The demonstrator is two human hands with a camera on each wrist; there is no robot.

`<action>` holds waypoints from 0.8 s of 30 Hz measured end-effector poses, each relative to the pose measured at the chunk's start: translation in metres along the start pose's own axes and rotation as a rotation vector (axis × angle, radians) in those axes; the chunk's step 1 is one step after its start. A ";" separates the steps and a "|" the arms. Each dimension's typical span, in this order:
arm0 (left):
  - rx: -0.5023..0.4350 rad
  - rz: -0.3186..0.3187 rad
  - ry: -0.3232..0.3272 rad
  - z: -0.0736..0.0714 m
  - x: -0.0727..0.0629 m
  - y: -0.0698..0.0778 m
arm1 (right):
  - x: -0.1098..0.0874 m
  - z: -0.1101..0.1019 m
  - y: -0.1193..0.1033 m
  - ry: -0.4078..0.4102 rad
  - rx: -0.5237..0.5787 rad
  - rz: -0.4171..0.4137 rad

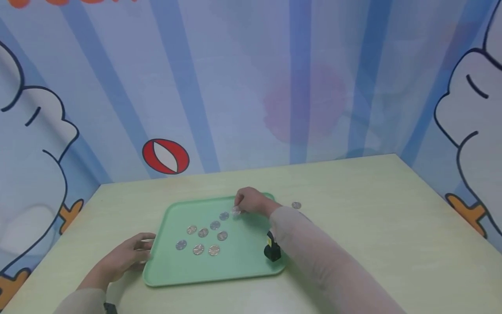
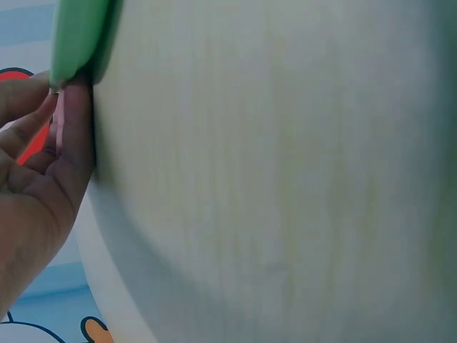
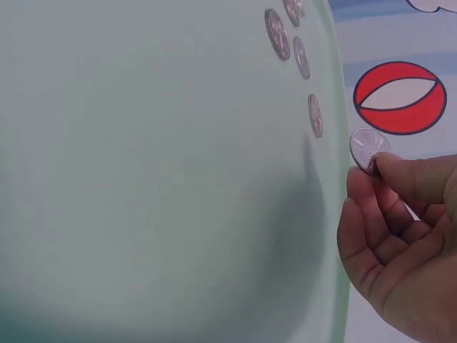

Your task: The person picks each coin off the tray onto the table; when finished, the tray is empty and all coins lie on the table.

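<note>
The right hand [image 1: 254, 202] pinches a coin [image 3: 367, 145] between thumb and finger over the tray's [image 1: 243, 266] far right part. Eight coins [image 1: 202, 233] lie on the tray to its left. The left hand [image 1: 122, 257], fingers loosely extended, touches the left rim. The right sleeve [image 1: 313, 253] hides part of the tray's right edge; beyond, a loose coin [image 1: 296, 205] lies on the table [image 1: 361, 192].
</note>
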State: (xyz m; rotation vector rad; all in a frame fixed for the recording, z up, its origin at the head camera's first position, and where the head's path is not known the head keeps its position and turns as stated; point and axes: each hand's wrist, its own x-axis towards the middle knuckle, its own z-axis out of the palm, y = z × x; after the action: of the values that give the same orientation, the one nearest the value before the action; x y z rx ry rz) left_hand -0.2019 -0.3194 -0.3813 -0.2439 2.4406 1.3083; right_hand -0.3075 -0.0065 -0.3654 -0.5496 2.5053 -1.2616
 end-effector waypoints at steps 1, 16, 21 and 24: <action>0.003 -0.002 0.002 0.000 -0.001 0.000 | 0.000 0.001 -0.001 -0.007 0.022 -0.001; -0.002 -0.007 0.009 0.001 0.001 -0.001 | -0.016 -0.007 -0.008 -0.051 0.134 -0.051; -0.004 0.003 -0.001 0.000 0.000 -0.001 | -0.024 -0.018 -0.008 -0.035 0.146 -0.044; -0.003 0.008 -0.010 -0.001 0.000 0.000 | -0.026 -0.025 -0.005 -0.025 0.163 -0.029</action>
State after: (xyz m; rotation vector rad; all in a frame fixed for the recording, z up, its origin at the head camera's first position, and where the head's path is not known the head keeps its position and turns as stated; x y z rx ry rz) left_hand -0.2024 -0.3201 -0.3814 -0.2281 2.4344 1.3138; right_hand -0.2934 0.0201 -0.3453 -0.5601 2.3550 -1.4449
